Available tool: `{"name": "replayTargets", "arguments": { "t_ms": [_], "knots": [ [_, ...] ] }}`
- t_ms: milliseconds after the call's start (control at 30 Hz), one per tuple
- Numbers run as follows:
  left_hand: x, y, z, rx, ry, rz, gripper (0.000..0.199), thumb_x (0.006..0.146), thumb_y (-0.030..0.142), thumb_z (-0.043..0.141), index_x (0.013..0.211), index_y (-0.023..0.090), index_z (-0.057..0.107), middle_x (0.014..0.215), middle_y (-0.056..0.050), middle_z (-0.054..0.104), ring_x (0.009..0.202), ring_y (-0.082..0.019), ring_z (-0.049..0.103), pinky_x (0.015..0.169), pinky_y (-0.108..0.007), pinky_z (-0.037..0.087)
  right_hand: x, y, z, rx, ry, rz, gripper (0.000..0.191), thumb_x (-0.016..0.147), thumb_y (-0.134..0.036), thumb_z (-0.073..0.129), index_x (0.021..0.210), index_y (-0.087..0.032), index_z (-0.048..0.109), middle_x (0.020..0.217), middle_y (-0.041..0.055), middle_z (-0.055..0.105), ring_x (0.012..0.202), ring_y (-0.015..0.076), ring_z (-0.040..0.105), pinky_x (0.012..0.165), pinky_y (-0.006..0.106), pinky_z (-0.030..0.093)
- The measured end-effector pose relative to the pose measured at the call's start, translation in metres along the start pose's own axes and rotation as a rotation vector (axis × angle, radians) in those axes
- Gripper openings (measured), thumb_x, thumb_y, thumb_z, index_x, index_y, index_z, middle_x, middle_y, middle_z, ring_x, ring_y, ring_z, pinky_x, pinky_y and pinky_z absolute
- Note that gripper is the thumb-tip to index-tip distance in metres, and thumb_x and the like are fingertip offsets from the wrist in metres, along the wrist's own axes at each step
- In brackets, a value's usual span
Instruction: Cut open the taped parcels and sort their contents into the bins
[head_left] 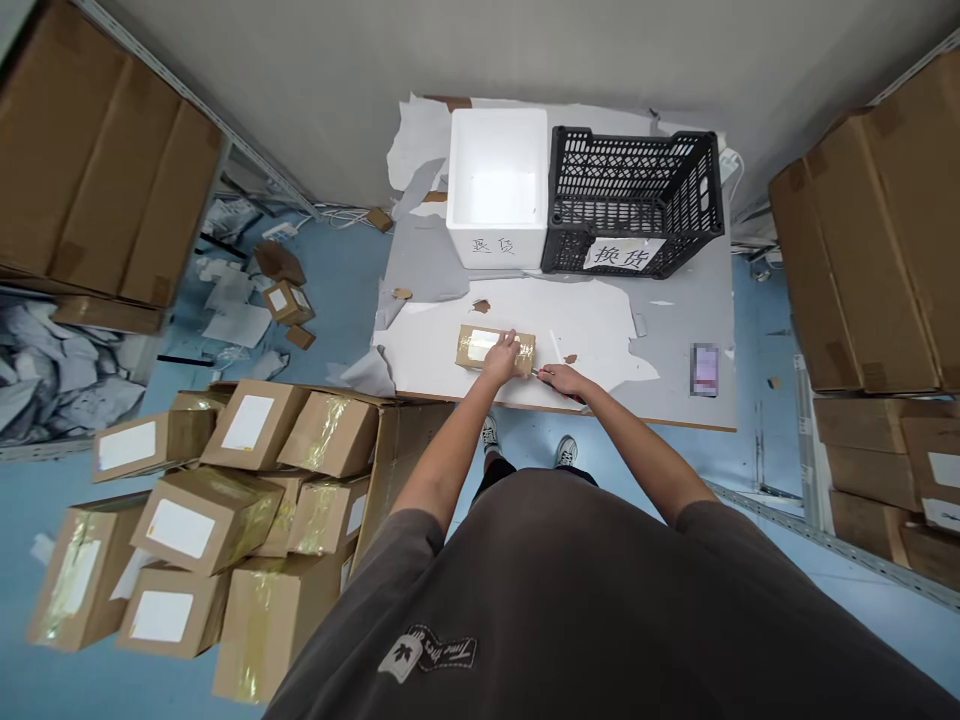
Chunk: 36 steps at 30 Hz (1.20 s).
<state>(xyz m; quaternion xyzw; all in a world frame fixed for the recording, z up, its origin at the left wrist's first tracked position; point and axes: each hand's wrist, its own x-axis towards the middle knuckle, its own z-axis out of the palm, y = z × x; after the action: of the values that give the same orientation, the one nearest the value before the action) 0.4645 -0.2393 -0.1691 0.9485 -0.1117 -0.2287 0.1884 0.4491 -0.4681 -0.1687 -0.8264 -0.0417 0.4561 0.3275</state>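
A small brown cardboard box [469, 345] with a white label and shiny tape lies near the table's front edge. My left hand [503, 358] rests on top of it, fingers spread over the label and tape. At the box's right end, my right hand [564, 380] is closed round a red and black cutter [576, 397], whose tip reaches the box's side. Behind the box stand a white bin [497, 245] and a black plastic crate [636, 225], both with handwritten marks on the front; neither shows any contents.
A phone [704, 370] lies on the table [675, 410] at the right. Many taped cartons [180, 525] fill a large box at lower left. Shelves with big cartons [877, 240] flank both sides. Paper scraps [238, 325] litter the floor at left.
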Motion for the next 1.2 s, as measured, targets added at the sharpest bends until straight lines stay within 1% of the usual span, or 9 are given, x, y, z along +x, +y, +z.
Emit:
{"name": "replayTargets", "arguments": {
  "t_ms": [67,133,200,300,400,500,633,967,1200],
  "knots": [
    [-0.001,-0.005,-0.003,-0.031,0.048,-0.006,0.05,0.094,0.038,0.089,0.138,0.022,0.072,0.178,-0.014,0.051,0.169,-0.035,0.04,0.134,-0.049,0.045,-0.008,0.006,-0.001,-0.009,0.042,0.005,0.033,0.117,-0.048,0.048,0.106,-0.023,0.067,0.073,-0.0001,0.065,0.054,0.0185,0.059,0.062,0.029,0.047],
    [0.001,-0.011,-0.006,-0.038,0.09,-0.046,0.046,0.106,0.038,0.074,0.15,0.025,0.068,0.173,-0.011,0.058,0.165,-0.033,0.045,0.134,-0.051,0.042,-0.014,0.012,-0.006,-0.02,0.098,0.014,0.038,0.118,-0.051,0.043,0.112,-0.023,0.068,0.076,0.0016,0.068,0.058,0.02,0.062,0.065,0.03,0.049],
    [0.005,-0.015,-0.009,-0.018,0.086,-0.085,0.058,0.105,0.04,0.074,0.161,0.028,0.062,0.176,-0.009,0.055,0.167,-0.035,0.041,0.135,-0.054,0.038,-0.018,0.014,-0.011,-0.04,0.157,0.015,0.046,0.119,-0.054,0.035,0.12,-0.023,0.069,0.086,0.0054,0.073,0.067,0.0226,0.067,0.071,0.031,0.052],
    [0.013,-0.019,-0.007,0.018,0.048,-0.111,0.079,0.098,0.044,0.083,0.17,0.029,0.055,0.181,-0.009,0.048,0.172,-0.038,0.031,0.14,-0.054,0.029,-0.016,0.012,-0.016,-0.15,0.238,-0.001,0.054,0.121,-0.052,0.027,0.127,-0.026,0.073,0.109,0.0112,0.079,0.101,0.0294,0.074,0.083,0.033,0.054],
    [0.016,-0.021,-0.003,0.038,0.052,-0.111,0.08,0.097,0.048,0.083,0.17,0.032,0.055,0.178,-0.009,0.052,0.172,-0.037,0.032,0.142,-0.053,0.024,-0.01,0.008,-0.017,-0.268,0.247,-0.028,0.049,0.12,-0.051,0.034,0.139,-0.028,0.073,0.127,0.0113,0.08,0.125,0.0327,0.069,0.094,0.035,0.053],
    [0.014,-0.022,0.002,0.043,0.079,-0.071,0.073,0.103,0.05,0.074,0.17,0.03,0.055,0.177,-0.01,0.053,0.174,-0.035,0.031,0.143,-0.053,0.021,-0.005,0.005,-0.017,-0.339,0.246,-0.077,0.043,0.118,-0.05,0.046,0.145,-0.029,0.072,0.134,0.0106,0.078,0.123,0.0306,0.07,0.098,0.036,0.052],
    [0.008,-0.023,0.008,0.043,0.12,-0.025,0.068,0.109,0.048,0.062,0.172,0.027,0.052,0.179,-0.013,0.05,0.176,-0.034,0.026,0.144,-0.056,0.017,-0.004,0.0,-0.021,-0.432,0.246,-0.12,0.038,0.115,-0.048,0.055,0.144,-0.031,0.071,0.134,0.0102,0.075,0.115,0.029,0.072,0.095,0.035,0.051],
    [0.003,-0.027,0.031,-0.067,0.159,-0.032,0.073,0.107,0.051,0.064,0.173,0.024,0.049,0.182,-0.018,0.044,0.178,-0.038,0.019,0.144,-0.064,0.016,0.001,-0.001,-0.019,-0.635,0.277,-0.206,0.037,0.119,-0.043,0.047,0.145,-0.026,0.067,0.134,0.0147,0.075,0.126,0.0328,0.064,0.097,0.038,0.047],
    [0.007,-0.032,0.04,-0.067,0.178,-0.03,0.063,0.113,0.046,0.05,0.171,0.021,0.051,0.181,-0.016,0.045,0.178,-0.034,0.018,0.145,-0.062,0.012,0.01,0.004,-0.032,-0.693,0.233,-0.244,0.038,0.118,-0.046,0.05,0.145,-0.027,0.069,0.131,0.015,0.075,0.124,0.0332,0.065,0.093,0.037,0.046]
  ]
}}
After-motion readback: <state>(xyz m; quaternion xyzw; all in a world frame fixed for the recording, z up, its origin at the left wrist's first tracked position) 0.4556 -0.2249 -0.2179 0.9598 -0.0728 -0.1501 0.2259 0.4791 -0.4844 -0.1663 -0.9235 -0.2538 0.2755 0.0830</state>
